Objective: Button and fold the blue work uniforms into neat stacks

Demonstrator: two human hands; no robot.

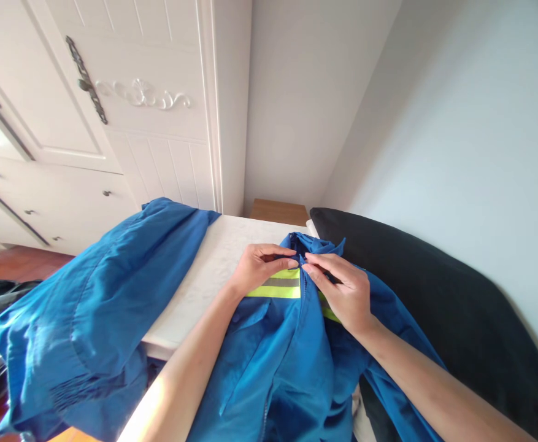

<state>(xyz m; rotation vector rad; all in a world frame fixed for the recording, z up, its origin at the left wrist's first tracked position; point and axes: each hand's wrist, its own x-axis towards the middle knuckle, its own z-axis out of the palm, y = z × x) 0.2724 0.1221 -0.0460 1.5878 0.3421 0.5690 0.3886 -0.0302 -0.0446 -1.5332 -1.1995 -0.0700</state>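
Lengthwise away, jacket (308, 356), collar (326, 247) farthest, left hand (259, 265) and right hand (345, 291) at neckline (302, 263)

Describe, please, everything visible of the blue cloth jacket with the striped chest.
The blue cloth jacket is wrinkled, front up, its blue cloth collar at the far end. A flat yellow and grey band crosses its chest; zipper teeth run down the front, fastening unclear. The bare left hand and right hand pinch it below the collar. It partly covers a flat white surface.

Jacket (254, 350) blue, chest band (274, 293) yel.-grn w/ gry stripe (283, 282); cabinet (162, 138) wht.
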